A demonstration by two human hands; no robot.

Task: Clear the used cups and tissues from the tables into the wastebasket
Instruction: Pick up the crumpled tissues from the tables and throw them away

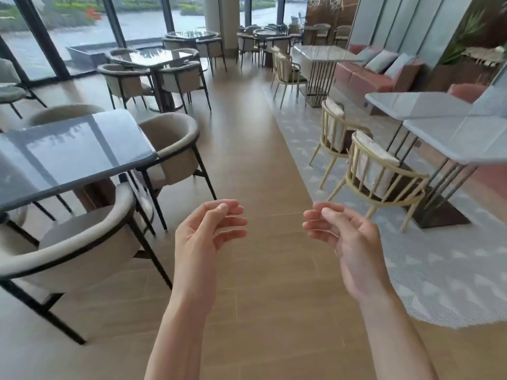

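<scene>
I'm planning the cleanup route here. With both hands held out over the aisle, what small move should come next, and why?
Probably walk on down the aisle and scan the tables ahead. The left hand and right hand are loosely curled and hold nothing, and no cups, tissues or wastebasket show. The glossy table on the left and the white tables on the right look bare.
</scene>
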